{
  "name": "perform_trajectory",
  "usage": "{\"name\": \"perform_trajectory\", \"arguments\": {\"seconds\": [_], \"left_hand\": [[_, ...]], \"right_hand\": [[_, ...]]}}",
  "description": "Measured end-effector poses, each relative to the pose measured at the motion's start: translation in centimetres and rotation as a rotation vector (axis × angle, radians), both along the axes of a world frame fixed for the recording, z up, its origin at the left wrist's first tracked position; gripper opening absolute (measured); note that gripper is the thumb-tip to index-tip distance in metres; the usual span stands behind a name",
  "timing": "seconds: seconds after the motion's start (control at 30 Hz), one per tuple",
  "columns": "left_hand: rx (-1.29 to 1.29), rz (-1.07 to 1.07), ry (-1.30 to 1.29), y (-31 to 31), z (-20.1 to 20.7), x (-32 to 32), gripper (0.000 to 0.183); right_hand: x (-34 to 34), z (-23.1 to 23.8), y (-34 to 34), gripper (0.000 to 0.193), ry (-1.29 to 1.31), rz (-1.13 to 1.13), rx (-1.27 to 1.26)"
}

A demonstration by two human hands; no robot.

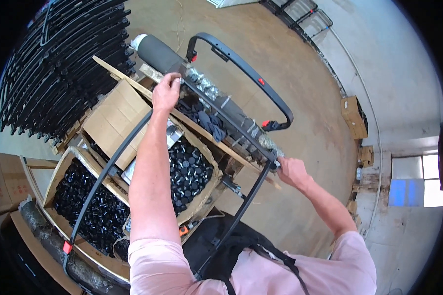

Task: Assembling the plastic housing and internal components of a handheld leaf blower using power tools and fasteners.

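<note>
A black metal tube frame [226,117] lies across in front of me, its side tubes running back toward my body. My left hand [166,92] is closed at its far left corner, thumb and fingers pinched by the joint. At the right corner my right hand [293,171] has its fingers curled against the joint; a small fastener or fitting there is partly hidden by them. Just beyond stands a curved black U-shaped tube [241,64] with red clips. The frame rests over a grey padded roll [157,53] and a plastic-wrapped bar.
Open boxes of black plastic caps [189,174] and small black parts [88,201] sit to the left, beside a cardboard flap [115,123]. An orange-and-black tool [184,230] lies near my left elbow. Stacked black frames [64,69] stand far left; cartons [353,117] line the right wall.
</note>
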State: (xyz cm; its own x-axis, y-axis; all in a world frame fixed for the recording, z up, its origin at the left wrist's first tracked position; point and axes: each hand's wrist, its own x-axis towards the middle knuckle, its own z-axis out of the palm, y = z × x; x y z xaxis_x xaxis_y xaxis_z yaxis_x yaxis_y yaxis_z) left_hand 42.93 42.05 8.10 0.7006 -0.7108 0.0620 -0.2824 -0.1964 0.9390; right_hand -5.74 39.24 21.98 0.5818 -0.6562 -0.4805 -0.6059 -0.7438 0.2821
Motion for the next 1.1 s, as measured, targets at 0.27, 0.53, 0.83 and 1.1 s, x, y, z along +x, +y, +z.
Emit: {"name": "perform_trajectory", "arguments": {"seconds": [0.27, 0.53, 0.83, 1.1], "left_hand": [[0.011, -0.04, -0.135, -0.5, 1.5, 0.7, 0.028], [-0.045, -0.046, -0.135, -0.4, 0.0, 0.7, 0.031], [0.189, -0.125, -0.124, -0.7, 4.0, -1.3, 0.076], [0.184, -0.122, -0.465, 1.3, 5.2, 3.2, 0.076]], "right_hand": [[0.5, -0.5, 0.8, 0.011, -0.184, -0.027, -0.024], [-1.2, -1.8, 0.4, 0.015, -0.054, 0.05, -0.011], [-1.2, -3.1, 1.7, 0.036, -0.307, 0.011, -0.032], [-0.5, -2.6, 2.0, 0.033, -0.271, -0.134, -0.05]]}}
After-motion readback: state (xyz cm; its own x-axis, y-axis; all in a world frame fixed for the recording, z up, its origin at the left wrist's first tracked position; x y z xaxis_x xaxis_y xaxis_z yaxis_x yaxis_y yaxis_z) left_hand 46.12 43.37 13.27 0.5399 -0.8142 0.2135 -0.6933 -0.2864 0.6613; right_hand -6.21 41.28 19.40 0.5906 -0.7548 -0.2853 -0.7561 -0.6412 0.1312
